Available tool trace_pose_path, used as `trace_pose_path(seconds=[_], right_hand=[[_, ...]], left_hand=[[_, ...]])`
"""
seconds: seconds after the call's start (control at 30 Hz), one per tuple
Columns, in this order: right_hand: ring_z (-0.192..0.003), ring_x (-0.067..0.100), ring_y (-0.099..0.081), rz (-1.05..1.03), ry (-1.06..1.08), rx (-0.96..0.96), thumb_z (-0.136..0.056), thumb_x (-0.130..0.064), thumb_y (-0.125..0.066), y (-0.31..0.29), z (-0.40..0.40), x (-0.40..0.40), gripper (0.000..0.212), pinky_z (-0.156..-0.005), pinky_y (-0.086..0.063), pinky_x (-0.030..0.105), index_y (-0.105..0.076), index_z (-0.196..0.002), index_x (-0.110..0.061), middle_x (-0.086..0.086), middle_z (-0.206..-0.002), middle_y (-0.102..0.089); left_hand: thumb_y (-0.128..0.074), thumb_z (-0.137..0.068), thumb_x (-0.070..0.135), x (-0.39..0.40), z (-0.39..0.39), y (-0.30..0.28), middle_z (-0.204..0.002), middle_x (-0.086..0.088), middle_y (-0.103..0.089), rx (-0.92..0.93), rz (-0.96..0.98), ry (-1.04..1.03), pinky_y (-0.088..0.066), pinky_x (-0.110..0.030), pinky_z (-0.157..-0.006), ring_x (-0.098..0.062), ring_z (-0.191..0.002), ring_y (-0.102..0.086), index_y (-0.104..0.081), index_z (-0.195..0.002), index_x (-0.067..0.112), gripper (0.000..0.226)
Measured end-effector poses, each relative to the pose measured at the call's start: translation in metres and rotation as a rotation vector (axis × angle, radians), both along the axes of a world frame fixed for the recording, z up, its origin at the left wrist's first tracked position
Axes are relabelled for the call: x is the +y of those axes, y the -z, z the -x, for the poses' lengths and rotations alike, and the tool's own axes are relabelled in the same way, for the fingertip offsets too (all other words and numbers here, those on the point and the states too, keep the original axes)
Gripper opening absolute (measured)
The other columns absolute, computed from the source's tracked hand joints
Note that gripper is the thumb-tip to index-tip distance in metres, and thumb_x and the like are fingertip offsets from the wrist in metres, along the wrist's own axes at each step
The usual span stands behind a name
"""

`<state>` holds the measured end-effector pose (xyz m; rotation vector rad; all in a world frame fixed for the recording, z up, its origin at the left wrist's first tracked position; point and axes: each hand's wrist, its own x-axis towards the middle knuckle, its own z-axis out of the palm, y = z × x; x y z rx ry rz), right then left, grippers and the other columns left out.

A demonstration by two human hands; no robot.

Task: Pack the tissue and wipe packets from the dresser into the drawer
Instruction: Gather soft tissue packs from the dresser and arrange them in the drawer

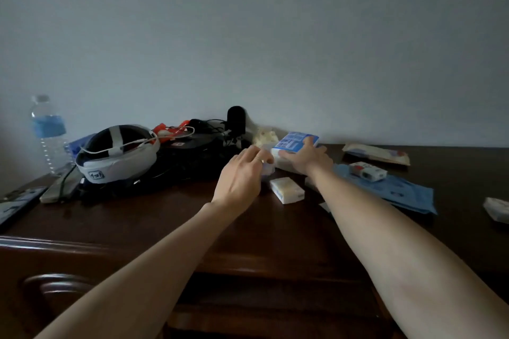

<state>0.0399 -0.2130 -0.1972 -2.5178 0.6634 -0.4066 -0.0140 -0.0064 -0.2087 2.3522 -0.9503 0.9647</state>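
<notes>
Both arms stretched far across the dark dresser surface [143,217], toward the back wall. Right grip [304,158] laid flat over the blue-printed tissue packet [293,142], thumb up along its top face and fingers spread across the near edge, pressing on it but not seen closed around it (so open, as far as can be told). Left grip [242,176] curled down over a small pale packet [267,169], fingers bent over its top; whether actually pinched or merely touched, cannot tell, since the hand hides most of it. Both packets at the far middle of the surface, close to the wall, the blue one beyond and to the right of the pale one, long axis running roughly left to right and slightly tilted up at the back. Just nearer, lying free between the two wrists, a small white packet [287,190], closer to the left grip than to the right. Further right, well apart: a flat blue wipe packet [405,192], a small red-and-white packet [367,170] on top of it, a long pale packet [376,154] by the wall, another pale one [497,209] at the frame edge. Drawer front [248,308] directly below the forearms, apparently not pulled out, hence a long haul back and down for anything lifted. Likely next: closing round each packet and drawing both toward the body.
</notes>
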Motion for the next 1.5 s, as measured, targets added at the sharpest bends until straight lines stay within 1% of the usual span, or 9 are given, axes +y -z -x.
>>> trace_pose_path(seconds=[0.17, 0.4, 0.6, 0.77, 0.97, 1.17, 1.33, 1.43, 1.5], right_hand=[[-0.127, 0.043, -0.054, -0.075, 0.184, 0.002, -0.059, -0.091, -0.067, -0.005, -0.032, 0.021, 0.123, -0.102, -0.051, 0.050, -0.025, -0.145, -0.013, 0.021, -0.145, -0.044], [-0.130, 0.041, -0.051, -0.211, 0.301, -0.143, -0.068, -0.061, -0.080, 0.004, -0.056, 0.050, 0.109, -0.093, -0.050, 0.041, -0.020, -0.144, -0.011, 0.025, -0.146, -0.046], [-0.117, 0.043, -0.061, -0.105, 0.250, -0.294, -0.069, -0.055, -0.083, -0.003, -0.025, 0.051, 0.097, -0.090, -0.048, 0.044, -0.026, -0.137, -0.016, 0.018, -0.135, -0.051], [-0.107, 0.035, -0.063, -0.079, 0.129, -0.538, -0.069, -0.053, -0.076, -0.017, 0.057, 0.059, 0.091, -0.076, -0.040, 0.037, -0.027, -0.141, -0.024, 0.008, -0.134, -0.051], [-0.106, 0.019, -0.063, -0.196, -0.057, -0.674, -0.068, -0.050, -0.074, 0.007, 0.182, 0.075, 0.090, -0.072, -0.043, 0.029, -0.030, -0.142, -0.027, -0.001, -0.137, -0.053], [-0.108, 0.003, -0.061, -0.331, -0.194, -0.756, -0.069, -0.043, -0.072, 0.080, 0.294, 0.100, 0.088, -0.089, -0.051, 0.028, -0.032, -0.145, -0.025, -0.007, -0.137, -0.050], [-0.113, 0.009, -0.064, -0.337, -0.302, -0.607, -0.071, -0.038, -0.076, 0.195, 0.387, 0.110, 0.087, -0.085, -0.056, 0.031, -0.032, -0.146, -0.035, -0.009, -0.135, -0.052], [-0.105, 0.008, -0.066, -0.346, -0.205, -0.298, -0.066, -0.051, -0.073, 0.270, 0.433, 0.111, 0.088, -0.082, -0.056, 0.034, -0.031, -0.142, -0.045, -0.024, -0.127, -0.054], [-0.111, 0.018, -0.064, -0.362, -0.103, -0.046, -0.065, -0.058, -0.068, 0.313, 0.447, 0.108, 0.085, -0.088, -0.052, 0.037, -0.030, -0.140, -0.042, -0.011, -0.133, -0.055]], left_hand=[[-0.058, -0.094, 0.022, 0.016, -0.033, 0.041, -0.121, -0.001, -0.060, 0.327, -0.056, -0.106, -0.038, -0.039, -0.094, -0.025, -0.115, -0.050, -0.055, -0.128, 0.028, 0.035], [-0.054, -0.087, 0.046, 0.013, -0.038, 0.049, -0.142, -0.007, -0.042, 0.239, -0.128, -0.168, -0.020, -0.058, -0.117, -0.030, -0.140, -0.029, -0.056, -0.132, 0.027, 0.049], [-0.054, -0.090, 0.054, 0.014, -0.038, 0.047, -0.144, -0.009, -0.045, 0.333, -0.023, -0.205, -0.049, -0.046, -0.090, -0.034, -0.132, -0.045, -0.052, -0.130, 0.022, 0.051], [-0.059, -0.090, 0.038, 0.018, -0.020, 0.029, -0.123, -0.010, -0.058, 0.267, 0.122, -0.242, -0.051, -0.043, -0.075, -0.032, -0.115, -0.054, -0.059, -0.118, 0.009, 0.040], [-0.067, -0.082, 0.033, 0.032, 0.046, 0.021, -0.133, -0.004, -0.057, 0.058, 0.364, -0.208, -0.055, -0.042, -0.076, -0.027, -0.120, -0.052, -0.063, -0.101, 0.006, 0.034], [-0.067, -0.079, 0.029, 0.050, 0.165, 0.056, -0.139, -0.002, -0.054, -0.053, 0.467, -0.038, -0.043, -0.027, -0.072, -0.024, -0.119, -0.059, -0.058, -0.095, 0.009, 0.027], [-0.063, -0.084, 0.026, 0.087, 0.247, 0.153, -0.141, 0.000, -0.049, 0.014, 0.439, 0.044, -0.046, -0.025, -0.081, -0.023, -0.122, -0.058, -0.055, -0.107, 0.009, 0.029], [-0.061, -0.085, 0.027, 0.111, 0.275, 0.231, -0.140, -0.003, -0.049, 0.084, 0.245, 0.064, -0.049, -0.030, -0.083, -0.026, -0.118, -0.058, -0.055, -0.106, 0.007, 0.030], [-0.062, -0.086, 0.024, 0.126, 0.288, 0.280, -0.138, -0.006, -0.052, 0.138, 0.137, 0.082, -0.052, -0.035, -0.080, -0.028, -0.111, -0.060, -0.052, -0.102, 0.007, 0.025]])
